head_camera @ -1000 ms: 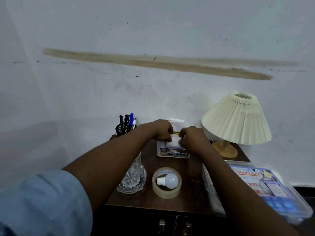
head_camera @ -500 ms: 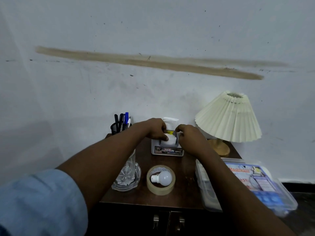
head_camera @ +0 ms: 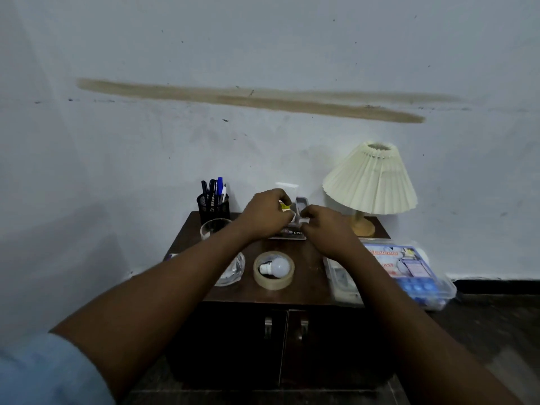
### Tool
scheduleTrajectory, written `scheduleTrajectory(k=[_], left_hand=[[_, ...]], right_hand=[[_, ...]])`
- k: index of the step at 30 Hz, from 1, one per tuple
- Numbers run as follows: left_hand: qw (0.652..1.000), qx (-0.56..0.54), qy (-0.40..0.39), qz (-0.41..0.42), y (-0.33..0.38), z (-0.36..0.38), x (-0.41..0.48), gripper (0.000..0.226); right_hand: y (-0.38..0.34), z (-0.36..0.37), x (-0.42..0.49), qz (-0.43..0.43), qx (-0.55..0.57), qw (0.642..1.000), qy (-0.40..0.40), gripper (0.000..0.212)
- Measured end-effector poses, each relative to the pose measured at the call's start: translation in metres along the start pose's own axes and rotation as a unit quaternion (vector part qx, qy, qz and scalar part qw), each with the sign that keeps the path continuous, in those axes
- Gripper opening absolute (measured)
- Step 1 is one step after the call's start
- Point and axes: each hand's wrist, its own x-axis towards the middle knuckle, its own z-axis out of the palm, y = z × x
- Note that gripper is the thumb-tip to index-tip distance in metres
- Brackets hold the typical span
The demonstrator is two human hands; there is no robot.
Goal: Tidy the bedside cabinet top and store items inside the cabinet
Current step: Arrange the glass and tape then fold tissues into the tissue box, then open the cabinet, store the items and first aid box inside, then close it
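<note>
A dark wooden bedside cabinet (head_camera: pixel 309 277) stands against the wall, both doors shut. At the back middle of its top lies a white wipes pack (head_camera: pixel 293 232) with a grey flip lid (head_camera: pixel 301 202) standing up. My left hand (head_camera: pixel 264 215) pinches the pack's white top by a yellow sticker. My right hand (head_camera: pixel 325 226) grips the pack's right side just below the lid. The hands hide most of the pack. In front of it lies a tape roll (head_camera: pixel 263 280) with a white bulb (head_camera: pixel 279 266) inside its ring.
A black mesh pen holder (head_camera: pixel 213 206) stands at the back left, a cut-glass vase (head_camera: pixel 233 271) under my left forearm. A pleated lamp (head_camera: pixel 371 182) fills the back right. A clear first-aid box (head_camera: pixel 412 268) overhangs the right edge. Door handles (head_camera: pixel 268 327) sit below.
The view has pulled back, so the cabinet doors now show. The pack's grey lid has come up between my hands. Both hands stay on the pack.
</note>
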Motion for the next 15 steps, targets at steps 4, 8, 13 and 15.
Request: scheduleTrajectory(k=[4,8,13,15], left_hand=[[0.998,-0.036,0.03,-0.03,0.006,0.02,-0.059,0.009],[1.0,-0.013,0.011,0.01,-0.005,0.046,-0.12,0.004],[0.978,0.129,-0.119,0.111,-0.012,0.053,-0.156,0.022],[0.957,0.2,-0.147,0.15,-0.011,0.056,-0.161,0.027]], right_hand=[[-0.008,-0.002,-0.044,0.024,0.115,0.991,0.064,0.016],[-0.02,0.025,-0.097,0.011,0.107,0.993,0.053,0.011],[-0.025,0.038,-0.124,0.071,0.017,0.996,-0.048,0.016],[-0.015,0.043,-0.134,0.131,-0.004,0.984,-0.119,0.014]])
